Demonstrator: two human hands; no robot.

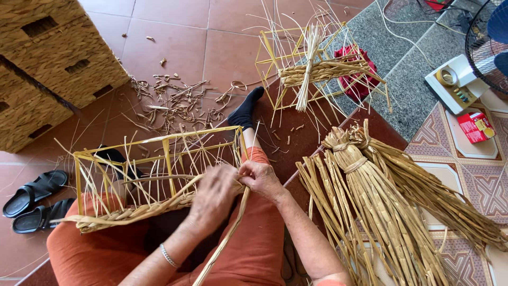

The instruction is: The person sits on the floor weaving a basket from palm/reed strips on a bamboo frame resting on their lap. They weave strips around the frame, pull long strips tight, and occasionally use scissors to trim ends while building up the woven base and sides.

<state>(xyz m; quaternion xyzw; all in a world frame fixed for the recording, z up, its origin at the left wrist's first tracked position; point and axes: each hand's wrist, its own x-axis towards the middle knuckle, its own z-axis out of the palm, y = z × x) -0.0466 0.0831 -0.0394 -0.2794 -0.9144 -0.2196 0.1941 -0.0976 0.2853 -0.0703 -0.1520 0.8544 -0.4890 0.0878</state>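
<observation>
A yellow metal basket frame (159, 142) lies across my lap, with thin straw uprights and a braided straw row (132, 213) woven along its near edge. My left hand (211, 198) presses on the braid at the frame's right corner, fingers curled over the straw. Right beside it, my right hand (259, 179) pinches the flat straw strand (225, 241) at the same corner; the strand trails down over my orange trousers. A silver bracelet (168, 256) circles my left wrist.
A tied bundle of dried straw (381, 201) lies on the floor to my right. Another partly woven yellow frame (317, 66) stands ahead over a red cloth. Stacked woven baskets (47, 63) sit far left, black sandals (34, 201) below them, straw scraps (174, 103) between.
</observation>
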